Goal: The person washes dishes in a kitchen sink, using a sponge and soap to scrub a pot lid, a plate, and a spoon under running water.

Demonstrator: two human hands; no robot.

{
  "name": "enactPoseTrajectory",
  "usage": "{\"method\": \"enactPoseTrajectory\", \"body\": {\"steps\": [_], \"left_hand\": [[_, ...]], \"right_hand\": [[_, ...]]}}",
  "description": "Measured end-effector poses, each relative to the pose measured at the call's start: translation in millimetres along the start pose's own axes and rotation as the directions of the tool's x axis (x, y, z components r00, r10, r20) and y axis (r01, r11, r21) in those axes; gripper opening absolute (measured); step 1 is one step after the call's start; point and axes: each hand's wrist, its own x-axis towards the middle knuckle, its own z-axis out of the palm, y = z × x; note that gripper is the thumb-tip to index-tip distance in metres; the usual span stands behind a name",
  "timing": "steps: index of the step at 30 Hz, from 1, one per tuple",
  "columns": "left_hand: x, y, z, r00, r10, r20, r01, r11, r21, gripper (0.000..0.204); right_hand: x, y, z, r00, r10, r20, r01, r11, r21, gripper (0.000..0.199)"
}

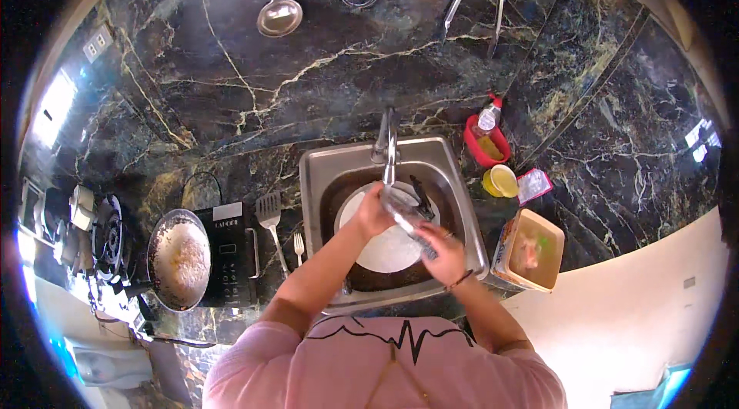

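Over the sink [309, 186], both hands are closed on a long, grey, wet-looking object [406, 216] whose kind I cannot make out. My left hand [372, 213] grips its upper end, just below the faucet [390, 151]. Around its lower, darker end is my right hand [446, 256], with a bracelet at the wrist. Beneath them a round white plate [381, 259] lies in the basin, partly covered by the hands and the object. A black item [421, 192] sits behind the plate, mostly hidden.
Left of the sink are a fork [299, 246], a slotted turner [269, 212] and a frying pan [182, 259] on a black cooktop [231, 274]. At right stand a red caddy [486, 149], a yellow tub [502, 180] and a rectangular container of liquid [531, 255]. A ladle [279, 16] hangs behind.
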Motion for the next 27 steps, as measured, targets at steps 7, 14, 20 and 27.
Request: {"method": "enactPoseTrajectory", "body": {"steps": [7,14,20,27], "left_hand": [[-24,-24,-26,0.855,0.138,0.499,0.046,0.939,-0.34,0.049],[-32,-47,-31,0.936,0.351,0.017,-0.348,0.934,-0.081,0.05],[-66,-9,-35,0.93,0.362,0.07,-0.361,0.932,-0.02,0.067],[-63,-4,-37,0.985,0.076,0.154,-0.087,0.994,0.066,0.069]], "right_hand": [[-2,-17,51,0.989,-0.126,0.073,0.127,0.992,-0.009,0.055],[28,-10,95,0.984,0.13,0.119,-0.127,0.991,-0.031,0.051],[-18,28,83,0.991,0.041,-0.129,-0.044,0.999,-0.019,0.035],[62,123,54,0.964,0.165,0.209,-0.237,0.889,0.392,0.017]]}}
